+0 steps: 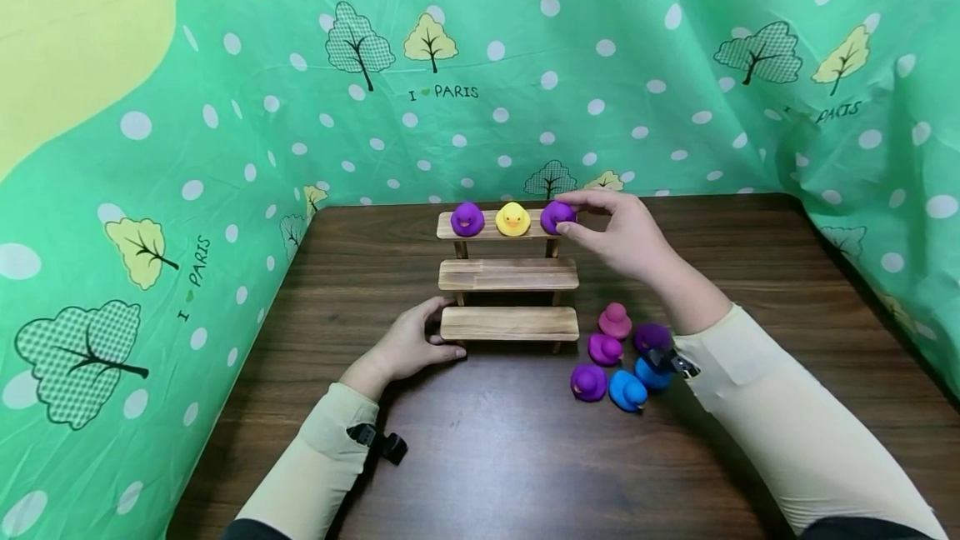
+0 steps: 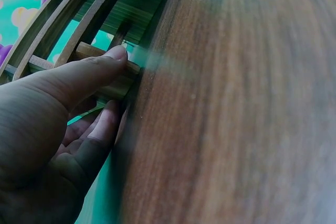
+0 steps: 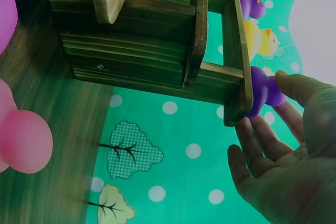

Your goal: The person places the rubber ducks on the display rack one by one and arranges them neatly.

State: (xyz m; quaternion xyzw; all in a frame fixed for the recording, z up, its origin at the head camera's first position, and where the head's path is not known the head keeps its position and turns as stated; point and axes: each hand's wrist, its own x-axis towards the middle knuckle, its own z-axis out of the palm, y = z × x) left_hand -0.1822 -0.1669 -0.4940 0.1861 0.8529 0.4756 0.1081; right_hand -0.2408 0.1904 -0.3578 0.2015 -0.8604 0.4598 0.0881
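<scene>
A three-tier wooden stand stands on the table. On its top tier sit a purple rubber duck at the left, a yellow rubber duck in the middle and another purple rubber duck at the right end. My right hand pinches that right-end duck between thumb and fingers; the right wrist view shows its base at the top board. With thumb in front and fingers behind, my left hand grips the stand's lower left end.
Right of the stand, several loose rubber ducks lie grouped, among them a pink duck, a purple duck and a blue duck. My right forearm passes over the group's edge. Green dotted cloth rises behind the dark wooden table.
</scene>
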